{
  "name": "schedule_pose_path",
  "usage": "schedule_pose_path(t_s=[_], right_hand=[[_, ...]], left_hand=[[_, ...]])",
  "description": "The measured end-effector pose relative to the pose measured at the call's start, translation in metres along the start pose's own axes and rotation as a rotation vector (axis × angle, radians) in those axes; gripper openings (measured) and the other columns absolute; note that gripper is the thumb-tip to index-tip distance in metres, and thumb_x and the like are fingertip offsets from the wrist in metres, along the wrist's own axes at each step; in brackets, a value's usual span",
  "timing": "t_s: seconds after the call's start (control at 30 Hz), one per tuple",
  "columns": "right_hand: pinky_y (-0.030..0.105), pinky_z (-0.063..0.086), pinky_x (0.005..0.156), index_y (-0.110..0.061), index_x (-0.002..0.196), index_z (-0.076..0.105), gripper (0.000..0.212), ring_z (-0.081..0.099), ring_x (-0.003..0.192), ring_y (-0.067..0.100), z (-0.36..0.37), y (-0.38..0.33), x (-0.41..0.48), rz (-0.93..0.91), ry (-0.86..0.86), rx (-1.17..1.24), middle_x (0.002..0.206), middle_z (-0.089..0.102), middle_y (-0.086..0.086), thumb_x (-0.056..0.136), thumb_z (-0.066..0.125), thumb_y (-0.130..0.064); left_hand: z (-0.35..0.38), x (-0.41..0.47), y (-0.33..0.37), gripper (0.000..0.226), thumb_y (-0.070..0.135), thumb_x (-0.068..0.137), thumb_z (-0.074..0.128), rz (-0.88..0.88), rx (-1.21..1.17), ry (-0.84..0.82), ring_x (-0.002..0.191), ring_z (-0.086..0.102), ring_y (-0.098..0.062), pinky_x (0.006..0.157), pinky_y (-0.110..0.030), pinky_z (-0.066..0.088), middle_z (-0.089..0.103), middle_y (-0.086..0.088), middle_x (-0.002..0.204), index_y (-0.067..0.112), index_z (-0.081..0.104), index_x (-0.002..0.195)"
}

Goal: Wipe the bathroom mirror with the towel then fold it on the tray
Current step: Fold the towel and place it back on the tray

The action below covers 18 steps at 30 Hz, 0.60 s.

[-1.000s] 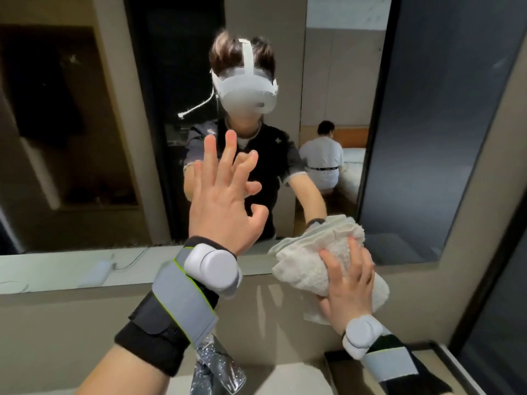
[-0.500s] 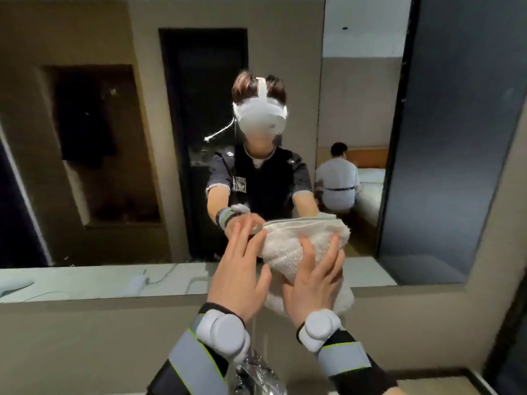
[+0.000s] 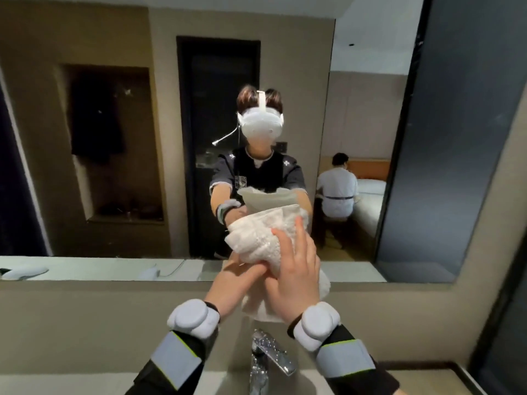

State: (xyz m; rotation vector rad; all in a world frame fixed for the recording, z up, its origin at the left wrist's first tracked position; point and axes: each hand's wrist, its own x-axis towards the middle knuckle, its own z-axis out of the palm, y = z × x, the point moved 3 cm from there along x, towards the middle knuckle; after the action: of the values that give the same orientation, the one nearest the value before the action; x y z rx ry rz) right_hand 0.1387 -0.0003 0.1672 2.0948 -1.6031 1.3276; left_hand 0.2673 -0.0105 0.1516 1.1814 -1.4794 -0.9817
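Observation:
A bunched white towel (image 3: 265,238) is held up in front of the lower middle of the wide bathroom mirror (image 3: 114,138); whether it touches the glass I cannot tell. My right hand (image 3: 296,269) lies over the towel's front with fingers spread on it. My left hand (image 3: 242,277) grips the towel from below and the left, partly blurred. The towel's lower end (image 3: 256,309) hangs down past the mirror's bottom edge. The mirror reflects me, my arms and the towel. No tray can be made out for certain.
A chrome tap (image 3: 268,357) stands directly below my hands on the pale counter (image 3: 71,383). A dark-rimmed surface (image 3: 445,377) shows at the bottom right. A dark glass panel (image 3: 507,280) borders the right side. A seated person (image 3: 338,186) appears reflected in the mirror.
My left hand came off the glass and joined the right on the towel. Both hands and towel shifted to the mirror's middle, and my view pulled back.

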Motion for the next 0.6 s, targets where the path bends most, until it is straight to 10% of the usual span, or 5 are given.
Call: schedule_pose_path(t_s=[0.27,0.43,0.6], right_hand=[[0.054,0.036,0.105,-0.024,0.133,0.043,0.070,0.032,0.135,0.039,-0.044,-0.033,-0.027,0.036,0.019,-0.073,0.158,0.022,0.012,0.065,0.051,-0.033],[0.053,0.037,0.101,-0.026,0.133,0.046,0.073,0.032,0.135,0.040,-0.060,-0.038,-0.057,0.103,0.028,-0.170,0.157,0.024,0.012,0.059,0.052,-0.025],[0.052,0.040,0.096,-0.033,0.137,0.041,0.087,0.031,0.136,0.041,-0.068,-0.021,-0.100,0.205,-0.023,-0.262,0.159,0.019,0.011,0.051,0.050,-0.024]], left_hand=[[0.009,-0.033,0.004,0.064,0.042,0.050,0.085,-0.045,-0.544,-0.231,0.124,0.055,-0.031,0.112,-0.050,0.036,0.068,-0.014,0.122,0.018,0.072,0.107],[0.022,-0.055,0.004,0.049,0.042,0.046,0.083,-0.069,-0.489,-0.427,0.084,0.068,-0.008,0.083,-0.028,0.049,0.076,0.005,0.084,0.016,0.072,0.087],[0.061,-0.076,-0.018,0.057,0.058,0.027,0.090,-0.182,-0.494,-0.559,0.074,0.067,-0.013,0.084,-0.032,0.047,0.073,0.001,0.073,0.019,0.077,0.067]])
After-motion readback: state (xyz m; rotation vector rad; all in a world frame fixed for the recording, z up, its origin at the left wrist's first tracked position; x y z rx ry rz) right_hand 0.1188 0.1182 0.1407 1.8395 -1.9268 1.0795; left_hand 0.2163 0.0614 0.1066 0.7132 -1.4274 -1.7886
